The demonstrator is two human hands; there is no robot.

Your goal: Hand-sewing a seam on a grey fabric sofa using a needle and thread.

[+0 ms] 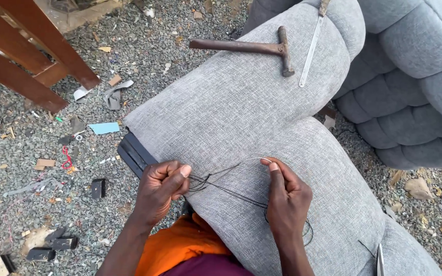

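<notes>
head view: left hand (162, 186) pinches black thread (228, 190); right hand (287, 197) holds curved needle (251, 160)

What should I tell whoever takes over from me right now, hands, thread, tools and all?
Left hand: pinching strands of thin black thread.
Right hand: holding a thin curved metal needle on that thread, over the grey woven-fabric sofa cushion.
Rusty metal hammer and flat metal ruler lie farther up the cushion.
Done: needle threaded, it seems.
Left: no stitches visible yet.
</notes>
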